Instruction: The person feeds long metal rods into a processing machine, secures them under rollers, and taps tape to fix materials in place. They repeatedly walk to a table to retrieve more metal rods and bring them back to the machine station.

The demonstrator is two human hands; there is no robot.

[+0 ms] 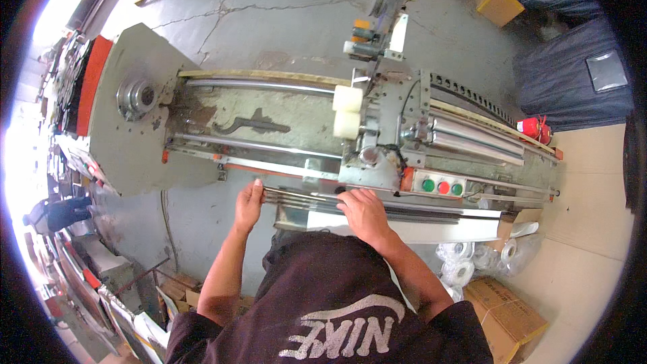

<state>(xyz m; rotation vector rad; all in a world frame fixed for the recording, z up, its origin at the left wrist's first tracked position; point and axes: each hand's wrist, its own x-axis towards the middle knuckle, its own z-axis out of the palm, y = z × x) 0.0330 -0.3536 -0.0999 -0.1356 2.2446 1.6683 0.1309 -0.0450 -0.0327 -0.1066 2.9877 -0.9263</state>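
My left hand [249,206] is closed around the left ends of several thin metal rods [296,197], thumb on top. Farther right, my right hand [364,214] lies over the same rods with its fingers bent around them. Long dark strips [431,214] run on to the right from my right hand; whether they are the same pieces I cannot tell. Under them is a long white panel [411,230]. Just beyond my hands is a long grey machine [269,104] with two rails, a carriage [387,118] and a control box with green and red buttons [441,187].
A dark hook-shaped tool [253,123] lies on the machine bed. A red fire extinguisher [534,129] is at its far right. Plastic-wrapped rolls [458,271] and a cardboard box [502,313] sit at right. Sheet materials [81,290] are stacked at left; a person [60,212] is there.
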